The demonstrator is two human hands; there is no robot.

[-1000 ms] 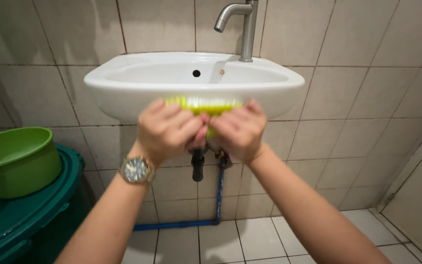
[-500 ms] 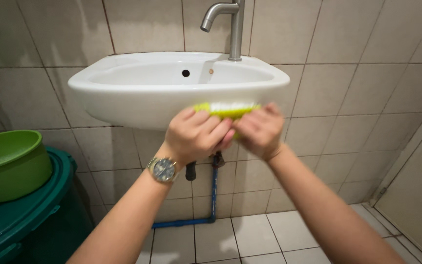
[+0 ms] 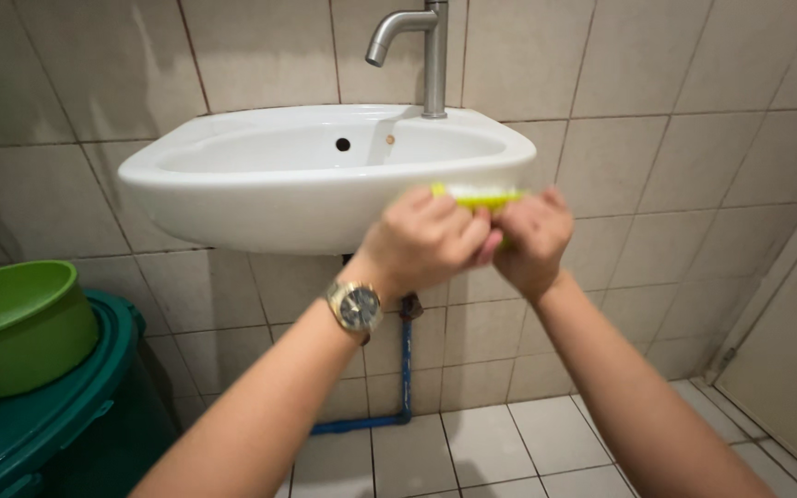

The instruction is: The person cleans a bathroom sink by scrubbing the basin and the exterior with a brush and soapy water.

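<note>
Head view, from the left: one round, glossy green plastic basin [image 3: 16, 323] sits on top of one dark teal plastic bin [image 3: 57, 415], both against a wall of beige glazed tiles [image 3: 657, 157] with thin grout lines. Next comes one white ceramic sink [image 3: 260, 198], smooth and oval, fixed to the wall, with one curved brushed-metal faucet [image 3: 422, 46] standing at its back rim. Under the sink one blue pipe [image 3: 405, 369] runs down and turns left along the base of the wall above pale square floor tiles [image 3: 486, 447]. The left hand [image 3: 422, 242], with one metal wristwatch [image 3: 355, 307] on its wrist, is clenched around the near end of one yellow-green scrub brush [image 3: 477, 195]. The brush lies pressed against the front right outer rim of the sink, showing above the knuckles of both hands. The right hand [image 3: 532, 240] is closed on the brush's other end, just beside the left hand, the two touching at the fingers.
</note>
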